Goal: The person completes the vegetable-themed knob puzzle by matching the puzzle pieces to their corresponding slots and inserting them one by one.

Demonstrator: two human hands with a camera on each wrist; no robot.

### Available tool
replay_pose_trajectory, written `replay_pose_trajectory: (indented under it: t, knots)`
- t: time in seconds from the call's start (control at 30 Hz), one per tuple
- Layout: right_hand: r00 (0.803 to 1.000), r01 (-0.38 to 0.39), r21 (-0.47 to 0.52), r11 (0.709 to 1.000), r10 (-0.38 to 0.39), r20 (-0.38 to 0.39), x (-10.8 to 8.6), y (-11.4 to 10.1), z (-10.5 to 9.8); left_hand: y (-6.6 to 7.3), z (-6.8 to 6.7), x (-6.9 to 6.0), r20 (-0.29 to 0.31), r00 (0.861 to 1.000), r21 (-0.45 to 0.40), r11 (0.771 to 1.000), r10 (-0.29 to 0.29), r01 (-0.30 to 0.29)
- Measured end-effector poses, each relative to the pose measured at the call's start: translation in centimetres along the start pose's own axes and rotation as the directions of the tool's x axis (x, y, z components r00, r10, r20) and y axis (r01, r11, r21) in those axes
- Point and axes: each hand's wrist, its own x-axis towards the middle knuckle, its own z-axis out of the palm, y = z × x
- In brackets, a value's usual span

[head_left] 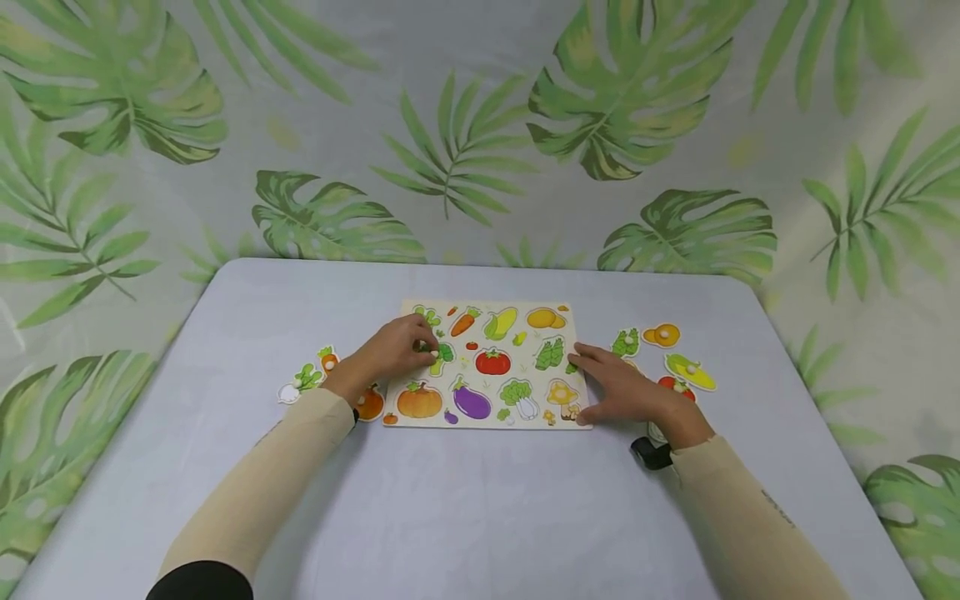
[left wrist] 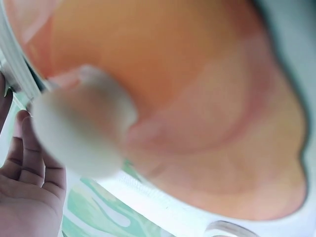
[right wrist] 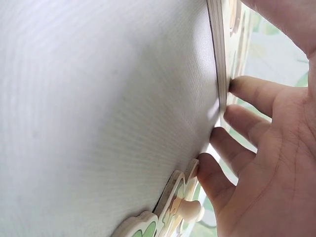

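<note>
Small dark lettering (head_left: pixel 777 508) on the beige right sleeve (head_left: pixel 731 492), lower right of the frame, is too tiny to read. A pale, flat, layered-edge puzzle board (head_left: pixel 522 354) lies mid-frame on the white, fine-textured counter (head_left: pixel 480 508). The left hand (head_left: pixel 396 350) has its grip pinched on the broccoli piece (head_left: pixel 447 353); the right hand (head_left: pixel 621 387), fingers apart, touches the board's right edge.
</note>
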Motion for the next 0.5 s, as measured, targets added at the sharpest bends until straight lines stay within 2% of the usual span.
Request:
replay_pose_trajectory:
  t: [0.13, 0.5]
  knots:
    - [1.000, 0.000, 0.000, 1.000, 0.000, 0.004, 0.05, -0.03, 0.04, 0.26, -0.08, -0.05, 0.017, 0.999, -0.002, 0.999, -0.033, 0.033]
    - [1.000, -0.010, -0.015, 1.000, 0.010, 0.004, 0.12, 0.01, 0.02, 0.42, -0.11, 0.04, 0.023, 0.998, -0.006, 0.998, -0.061, 0.061]
